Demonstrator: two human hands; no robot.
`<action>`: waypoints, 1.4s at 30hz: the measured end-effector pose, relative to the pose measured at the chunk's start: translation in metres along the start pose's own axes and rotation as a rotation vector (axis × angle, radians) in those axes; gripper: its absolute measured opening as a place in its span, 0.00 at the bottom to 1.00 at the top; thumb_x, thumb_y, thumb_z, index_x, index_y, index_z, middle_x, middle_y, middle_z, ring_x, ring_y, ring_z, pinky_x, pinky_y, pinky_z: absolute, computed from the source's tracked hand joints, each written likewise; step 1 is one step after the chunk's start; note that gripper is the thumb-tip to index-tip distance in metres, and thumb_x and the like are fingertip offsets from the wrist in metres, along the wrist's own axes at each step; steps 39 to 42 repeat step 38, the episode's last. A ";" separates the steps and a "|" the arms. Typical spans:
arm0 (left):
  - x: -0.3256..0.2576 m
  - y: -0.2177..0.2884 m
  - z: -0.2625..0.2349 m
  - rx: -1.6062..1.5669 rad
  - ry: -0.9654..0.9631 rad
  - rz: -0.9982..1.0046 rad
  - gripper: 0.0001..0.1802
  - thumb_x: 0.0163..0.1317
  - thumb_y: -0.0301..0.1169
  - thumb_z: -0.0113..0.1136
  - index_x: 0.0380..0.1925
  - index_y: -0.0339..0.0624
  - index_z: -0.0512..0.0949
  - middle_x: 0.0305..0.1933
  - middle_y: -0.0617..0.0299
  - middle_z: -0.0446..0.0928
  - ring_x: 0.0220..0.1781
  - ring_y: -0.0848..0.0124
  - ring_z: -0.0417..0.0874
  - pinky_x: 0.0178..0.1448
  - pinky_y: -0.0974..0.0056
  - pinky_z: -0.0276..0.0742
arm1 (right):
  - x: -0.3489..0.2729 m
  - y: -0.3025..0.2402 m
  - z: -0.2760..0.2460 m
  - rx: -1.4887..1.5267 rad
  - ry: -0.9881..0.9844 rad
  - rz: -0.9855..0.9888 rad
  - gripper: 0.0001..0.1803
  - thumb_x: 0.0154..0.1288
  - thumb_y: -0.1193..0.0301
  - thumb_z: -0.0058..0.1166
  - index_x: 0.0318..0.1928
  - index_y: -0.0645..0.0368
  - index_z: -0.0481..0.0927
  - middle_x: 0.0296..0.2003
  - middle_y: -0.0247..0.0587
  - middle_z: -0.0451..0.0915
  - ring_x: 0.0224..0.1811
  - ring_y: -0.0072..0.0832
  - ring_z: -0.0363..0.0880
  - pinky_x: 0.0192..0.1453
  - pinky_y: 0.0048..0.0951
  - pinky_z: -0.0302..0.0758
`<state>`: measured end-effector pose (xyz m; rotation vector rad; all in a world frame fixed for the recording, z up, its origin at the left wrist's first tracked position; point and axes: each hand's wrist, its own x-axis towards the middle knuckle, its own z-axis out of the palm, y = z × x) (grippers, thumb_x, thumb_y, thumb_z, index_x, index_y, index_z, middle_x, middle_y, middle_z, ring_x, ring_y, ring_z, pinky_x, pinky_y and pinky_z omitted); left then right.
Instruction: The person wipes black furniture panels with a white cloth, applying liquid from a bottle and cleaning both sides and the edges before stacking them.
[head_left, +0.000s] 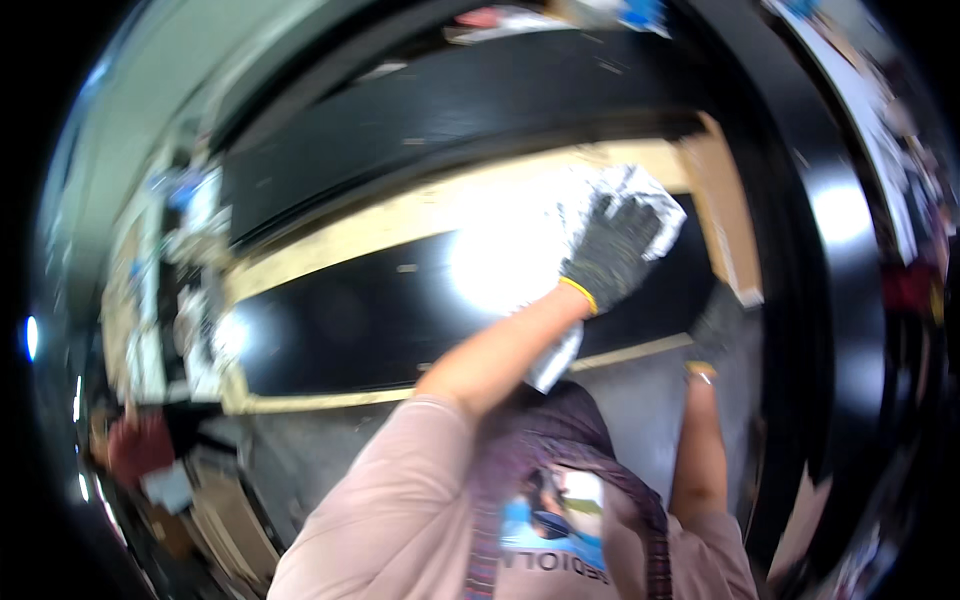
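Note:
My left hand (612,250), in a dark knit glove with a yellow cuff, lies on a crumpled silvery-white sheet (648,190). Its fingers look stretched out and pressed flat against the sheet. I cannot tell whether the sheet is foil, plastic or cloth. Under it is a long glossy black panel (350,320) with pale edges, and bright glare washes out its middle. Near the panel's right end is my right hand (716,325), in the same kind of glove. That hand is dark and smeared, so its fingers do not read clearly.
Behind the black panel runs a pale wooden strip (400,212), with a wide black board (400,120) beyond it. A brown board (725,205) stands at the right end, beside a tall black frame (840,230). At far left another person's red sleeve (140,450) shows.

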<state>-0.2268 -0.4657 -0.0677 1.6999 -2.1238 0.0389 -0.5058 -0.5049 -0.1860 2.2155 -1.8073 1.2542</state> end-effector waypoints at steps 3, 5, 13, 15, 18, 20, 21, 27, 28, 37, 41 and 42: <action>-0.044 -0.044 -0.032 0.033 0.014 -0.182 0.34 0.67 0.47 0.56 0.69 0.42 0.68 0.72 0.49 0.69 0.77 0.53 0.63 0.79 0.41 0.49 | -0.010 0.024 -0.010 -0.204 -0.120 -0.141 0.19 0.75 0.76 0.45 0.62 0.63 0.78 0.58 0.49 0.81 0.60 0.41 0.79 0.68 0.39 0.73; -0.079 -0.066 -0.077 0.031 -0.194 -0.376 0.33 0.67 0.47 0.55 0.69 0.43 0.69 0.72 0.50 0.69 0.77 0.54 0.63 0.80 0.42 0.48 | -0.014 0.041 -0.016 -0.119 -0.215 -0.030 0.24 0.77 0.77 0.37 0.69 0.60 0.72 0.66 0.48 0.75 0.69 0.40 0.71 0.77 0.39 0.65; -0.191 -0.119 -0.114 0.225 -0.025 -0.753 0.31 0.71 0.46 0.50 0.71 0.47 0.67 0.70 0.56 0.72 0.74 0.59 0.66 0.80 0.43 0.46 | 0.009 -0.001 -0.027 0.226 -0.187 0.116 0.20 0.79 0.72 0.43 0.61 0.70 0.78 0.61 0.51 0.79 0.64 0.40 0.77 0.72 0.36 0.69; -0.183 -0.110 -0.111 0.211 -0.073 -0.720 0.30 0.72 0.49 0.48 0.68 0.46 0.70 0.71 0.58 0.71 0.74 0.60 0.66 0.81 0.42 0.44 | 0.013 -0.020 -0.031 0.351 -0.198 0.291 0.19 0.78 0.71 0.46 0.59 0.72 0.79 0.60 0.52 0.80 0.62 0.40 0.77 0.71 0.36 0.71; -0.188 -0.101 -0.107 0.233 -0.065 -0.708 0.32 0.72 0.50 0.46 0.70 0.46 0.69 0.71 0.58 0.71 0.75 0.59 0.65 0.81 0.41 0.43 | 0.007 0.018 -0.020 0.419 -0.151 0.282 0.20 0.79 0.71 0.42 0.61 0.68 0.79 0.61 0.54 0.80 0.64 0.41 0.77 0.73 0.35 0.69; -0.187 -0.095 -0.106 0.219 -0.060 -0.722 0.34 0.72 0.51 0.45 0.71 0.45 0.67 0.74 0.56 0.69 0.78 0.58 0.62 0.81 0.40 0.40 | 0.001 0.028 -0.015 0.241 -0.119 0.069 0.20 0.79 0.71 0.42 0.61 0.68 0.79 0.61 0.53 0.79 0.64 0.40 0.77 0.73 0.34 0.69; -0.183 -0.089 -0.095 0.247 -0.054 -0.693 0.35 0.72 0.52 0.46 0.72 0.44 0.65 0.76 0.54 0.66 0.81 0.56 0.58 0.82 0.38 0.37 | -0.003 0.035 -0.015 0.055 -0.076 -0.133 0.20 0.79 0.72 0.41 0.61 0.68 0.79 0.61 0.53 0.79 0.64 0.40 0.77 0.73 0.34 0.69; -0.189 -0.064 -0.079 -0.056 0.080 -0.523 0.43 0.66 0.53 0.53 0.77 0.46 0.57 0.81 0.49 0.54 0.84 0.51 0.47 0.84 0.42 0.30 | 0.008 0.013 -0.036 -0.105 -0.342 0.025 0.23 0.80 0.73 0.35 0.68 0.65 0.72 0.65 0.49 0.76 0.68 0.37 0.73 0.76 0.32 0.65; -0.203 -0.082 -0.078 -0.041 0.047 -0.519 0.44 0.68 0.53 0.50 0.79 0.48 0.52 0.83 0.50 0.48 0.85 0.50 0.41 0.84 0.42 0.26 | -0.002 0.058 -0.025 0.138 -0.219 0.021 0.23 0.80 0.74 0.34 0.70 0.65 0.70 0.67 0.49 0.74 0.70 0.36 0.71 0.77 0.30 0.62; -0.467 -0.250 -0.206 0.355 0.551 -1.372 0.18 0.69 0.35 0.54 0.56 0.44 0.81 0.59 0.43 0.80 0.61 0.51 0.79 0.71 0.48 0.68 | 0.001 0.054 -0.036 -0.028 -0.336 0.101 0.24 0.81 0.72 0.34 0.72 0.64 0.67 0.70 0.46 0.70 0.75 0.34 0.64 0.83 0.34 0.51; -0.465 -0.248 -0.211 0.358 0.542 -1.367 0.18 0.69 0.35 0.54 0.56 0.44 0.81 0.59 0.43 0.80 0.61 0.51 0.79 0.71 0.48 0.68 | 0.000 0.052 -0.034 0.111 -0.374 0.174 0.25 0.81 0.72 0.35 0.74 0.63 0.62 0.73 0.46 0.65 0.76 0.33 0.61 0.84 0.33 0.48; -0.465 -0.248 -0.211 0.358 0.542 -1.367 0.18 0.69 0.35 0.54 0.56 0.44 0.81 0.59 0.43 0.80 0.61 0.51 0.79 0.71 0.48 0.68 | 0.000 0.052 -0.034 0.111 -0.374 0.174 0.25 0.81 0.72 0.35 0.74 0.63 0.62 0.73 0.46 0.65 0.76 0.33 0.61 0.84 0.33 0.48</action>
